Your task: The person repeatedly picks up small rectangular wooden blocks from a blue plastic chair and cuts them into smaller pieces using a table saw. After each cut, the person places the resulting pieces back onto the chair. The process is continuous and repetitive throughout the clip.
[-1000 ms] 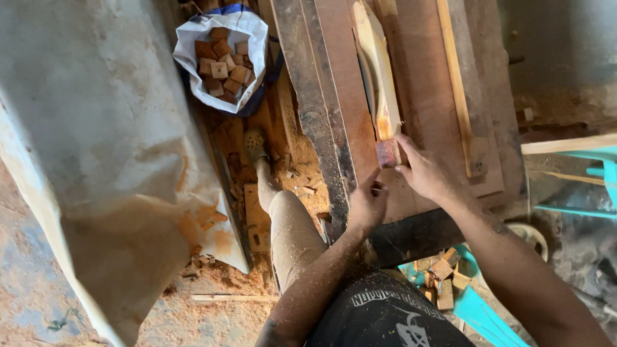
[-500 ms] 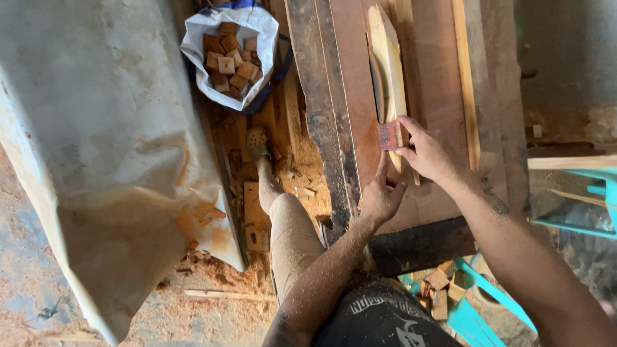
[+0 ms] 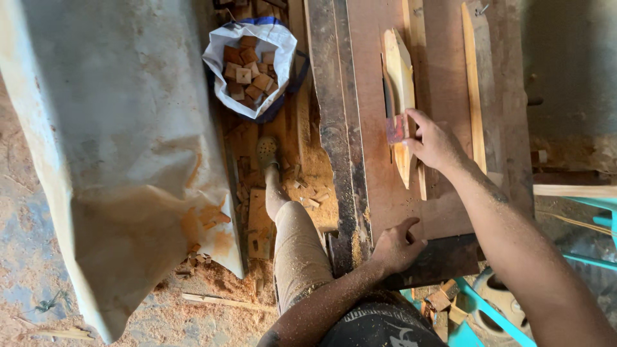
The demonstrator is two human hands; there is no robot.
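Observation:
My right hand (image 3: 434,139) grips a small reddish wooden block (image 3: 396,128) and presses it against the pale wooden guard (image 3: 400,77) over the saw slot on the brown saw table (image 3: 443,51). My left hand (image 3: 397,245) lies flat near the table's front edge, fingers spread, holding nothing. A long thin wooden strip (image 3: 474,83) runs along the table to the right of my right hand. My leg (image 3: 292,244) and sandalled foot (image 3: 267,151) stand to the left of the table, dusted with sawdust.
A white sack (image 3: 273,38) full of small wooden blocks sits on the floor beyond my foot. A large pale tarp (image 3: 109,141) covers something at left. Offcuts and sawdust (image 3: 250,218) litter the floor. Turquoise plastic furniture (image 3: 588,260) stands at right.
My right hand has pushed the small block forward along the guard. My left hand has moved back from beside it to the table's front edge.

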